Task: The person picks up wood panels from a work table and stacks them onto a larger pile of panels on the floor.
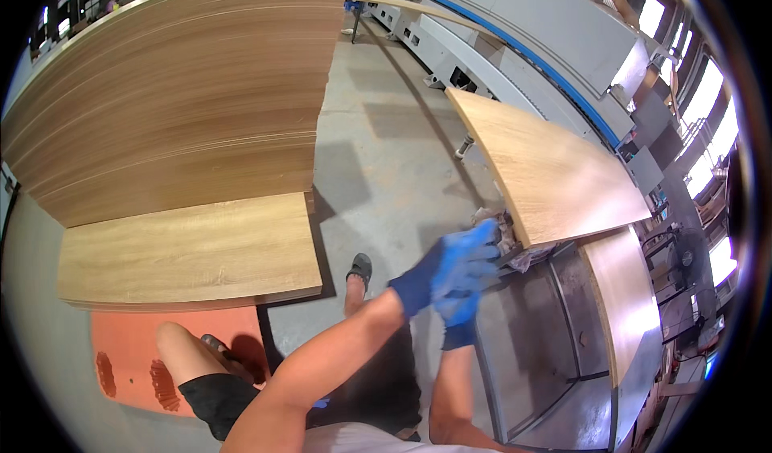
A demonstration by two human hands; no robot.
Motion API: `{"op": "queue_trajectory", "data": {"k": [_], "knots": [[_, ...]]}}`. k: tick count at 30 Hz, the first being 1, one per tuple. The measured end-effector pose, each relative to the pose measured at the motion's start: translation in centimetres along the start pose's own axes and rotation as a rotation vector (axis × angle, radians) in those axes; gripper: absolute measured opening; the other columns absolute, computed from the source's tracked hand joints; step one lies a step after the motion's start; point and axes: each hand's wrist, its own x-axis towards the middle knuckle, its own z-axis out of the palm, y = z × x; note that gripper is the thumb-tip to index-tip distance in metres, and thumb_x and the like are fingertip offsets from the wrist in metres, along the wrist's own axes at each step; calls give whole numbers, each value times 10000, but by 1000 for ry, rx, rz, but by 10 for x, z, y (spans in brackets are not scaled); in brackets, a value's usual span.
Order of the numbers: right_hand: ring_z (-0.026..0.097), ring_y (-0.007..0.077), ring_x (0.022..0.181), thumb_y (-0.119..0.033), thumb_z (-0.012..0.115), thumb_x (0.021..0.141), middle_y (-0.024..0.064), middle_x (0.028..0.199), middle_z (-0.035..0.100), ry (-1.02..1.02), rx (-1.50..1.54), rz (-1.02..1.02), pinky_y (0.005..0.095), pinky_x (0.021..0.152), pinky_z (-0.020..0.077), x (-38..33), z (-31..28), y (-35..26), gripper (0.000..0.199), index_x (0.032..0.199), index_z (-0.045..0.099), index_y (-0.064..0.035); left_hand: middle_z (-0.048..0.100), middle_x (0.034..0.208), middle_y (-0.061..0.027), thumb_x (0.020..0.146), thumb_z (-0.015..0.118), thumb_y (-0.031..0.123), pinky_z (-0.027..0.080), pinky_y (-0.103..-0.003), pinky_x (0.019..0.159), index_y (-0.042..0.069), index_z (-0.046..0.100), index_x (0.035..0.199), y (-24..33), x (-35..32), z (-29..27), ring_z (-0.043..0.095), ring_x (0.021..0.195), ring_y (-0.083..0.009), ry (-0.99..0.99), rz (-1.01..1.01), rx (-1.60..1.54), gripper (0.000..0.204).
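Note:
My left hand point(455, 268), in a blue glove with a dark blue cuff, reaches across from the lower middle, its fingers stretched out and a little blurred. It overlaps my right hand point(458, 311), gloved the same way and mostly hidden behind it, so its fingers cannot be made out. No object shows in either hand. Just beyond the hands lies a light wood-grain panel point(551, 171) with a slanted end. A second wood panel point(623, 292) rests to its right, above a metal frame point(567, 316).
On the left rises a tall stack of wood-grain boards point(185, 91), with a lower stack point(189, 252) before it on an orange board point(177, 348). A long grey machine point(515, 59) with a blue strip runs along the far right. My sandalled foot point(360, 268) stands on grey floor.

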Motion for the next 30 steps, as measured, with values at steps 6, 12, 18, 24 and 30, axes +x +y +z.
{"op": "queue_trajectory", "data": {"k": [6, 12, 18, 24, 30], "knots": [[504, 153, 887, -538, 465, 784, 12, 1010, 533, 117, 98, -93, 305, 694, 413, 37, 34, -128, 486, 1095, 481, -165, 557, 959, -124, 799, 537, 190, 465, -337, 640, -33, 459, 1103, 9, 73, 53, 551, 769, -208, 97, 328, 116, 385], [421, 279, 1085, -481, 509, 766, 97, 1209, 437, 255, -32, -336, 408, 895, 344, 67, -8, -234, 618, 1227, 389, -86, 559, 975, -139, 796, 551, 167, 492, -338, 680, -56, 449, 1108, 19, -11, 64, 572, 842, -204, 30, 313, 130, 398], [387, 301, 1124, -472, 459, 804, 117, 1258, 403, 330, -69, -259, 451, 951, 300, 88, -52, -288, 608, 1251, 362, -73, 597, 888, -128, 786, 569, 162, 520, -305, 662, -53, 497, 1044, 77, -184, 14, 601, 797, -210, 589, 561, 261, 343], [379, 299, 1137, -394, 397, 862, 135, 1266, 392, 465, -151, -308, 416, 955, 305, 63, -90, -312, 537, 1243, 356, -19, 533, 1082, -153, 812, 515, 299, 436, -409, 835, -11, 452, 1137, 46, -341, -90, 535, 970, -286, 647, 1084, -216, 453], [398, 289, 1134, -360, 391, 865, 124, 1246, 424, 488, -195, -209, 418, 948, 323, 58, -90, -322, 500, 1250, 372, -42, 484, 1181, -143, 818, 488, 333, 374, -426, 919, 14, 439, 1164, -25, -422, -226, 482, 1057, -309, 1095, 1411, -662, 474]]}}
